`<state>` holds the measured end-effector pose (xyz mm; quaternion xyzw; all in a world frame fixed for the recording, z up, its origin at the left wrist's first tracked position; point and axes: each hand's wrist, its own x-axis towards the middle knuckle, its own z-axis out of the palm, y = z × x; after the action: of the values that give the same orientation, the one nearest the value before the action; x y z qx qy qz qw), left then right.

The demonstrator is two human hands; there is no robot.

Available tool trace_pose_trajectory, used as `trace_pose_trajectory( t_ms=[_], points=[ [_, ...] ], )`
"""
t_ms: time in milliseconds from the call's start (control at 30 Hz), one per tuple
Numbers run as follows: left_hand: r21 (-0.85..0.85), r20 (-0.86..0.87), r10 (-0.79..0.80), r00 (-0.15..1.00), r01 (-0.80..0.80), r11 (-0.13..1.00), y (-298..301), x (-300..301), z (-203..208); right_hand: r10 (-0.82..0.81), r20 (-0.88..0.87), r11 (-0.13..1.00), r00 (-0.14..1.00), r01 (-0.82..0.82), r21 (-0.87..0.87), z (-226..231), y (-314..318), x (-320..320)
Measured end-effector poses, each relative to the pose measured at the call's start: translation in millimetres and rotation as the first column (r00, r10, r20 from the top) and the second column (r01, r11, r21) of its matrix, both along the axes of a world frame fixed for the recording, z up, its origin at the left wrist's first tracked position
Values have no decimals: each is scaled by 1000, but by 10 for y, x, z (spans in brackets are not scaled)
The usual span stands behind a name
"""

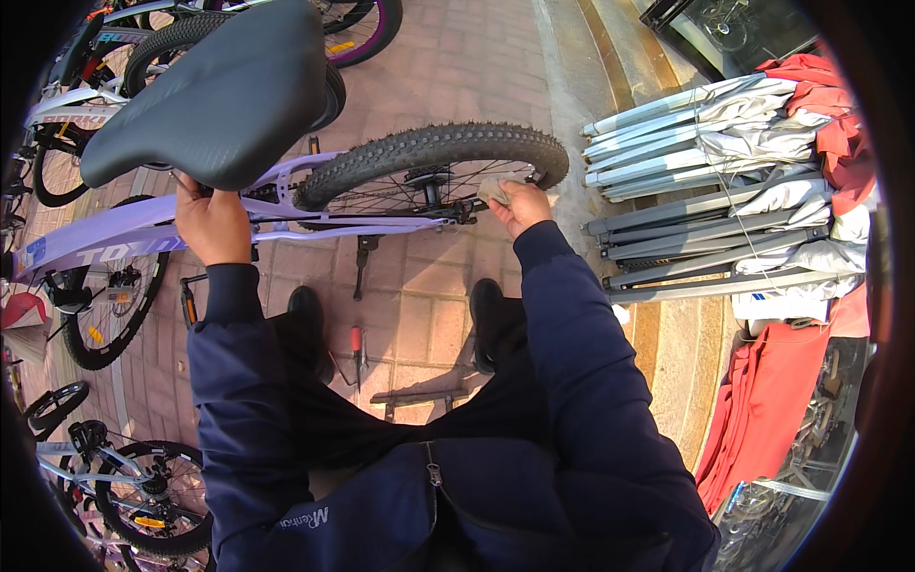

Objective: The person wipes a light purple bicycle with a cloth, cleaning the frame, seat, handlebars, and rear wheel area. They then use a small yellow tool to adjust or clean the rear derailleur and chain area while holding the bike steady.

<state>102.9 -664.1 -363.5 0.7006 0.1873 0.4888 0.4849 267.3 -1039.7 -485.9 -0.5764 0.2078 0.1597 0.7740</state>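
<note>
A lavender bicycle [143,224] stands across in front of me, its black saddle [224,105] nearest the camera. Just under the saddle, my left hand [213,227] is closed around part of the frame; the saddle hides some of the fingers. On the right, my right hand [524,207] pinches a small beige-grey rag [494,191]. This hand is beside the knobbly rear tyre [438,143], close to the spokes and the rear end of the frame. A kickstand [362,262] hangs below the frame.
A red-handled screwdriver [356,343] and a dark metal bar [419,397] lie on the brick paving between my feet. Folded canopy frames [686,162] with red fabric [772,400] are stacked at right. Several other bicycles [143,496] stand along the left.
</note>
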Motion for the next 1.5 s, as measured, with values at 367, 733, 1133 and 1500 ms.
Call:
trace_pose_trajectory(
  t_ms=[367, 733, 1133, 1500],
  points=[
    [-68, 34, -4, 999, 7, 998, -84, 5, 17, 494, 204, 827, 845, -385, -409, 713, 456, -404],
    [-9, -38, 55, 998, -56, 998, -88, -5, 38, 709, 200, 447, 676, -212, -869, 601, 653, -477],
    [15, -26, 89, 996, -89, 996, -84, 17, 19, 868, 430, 476, 247, -170, -863, 579, 985, -850],
    [-48, -80, 61, 995, -65, 997, -87, -13, 40, 862, -40, -37, 505, -17, -999, 635, 808, -652]
  ],
)
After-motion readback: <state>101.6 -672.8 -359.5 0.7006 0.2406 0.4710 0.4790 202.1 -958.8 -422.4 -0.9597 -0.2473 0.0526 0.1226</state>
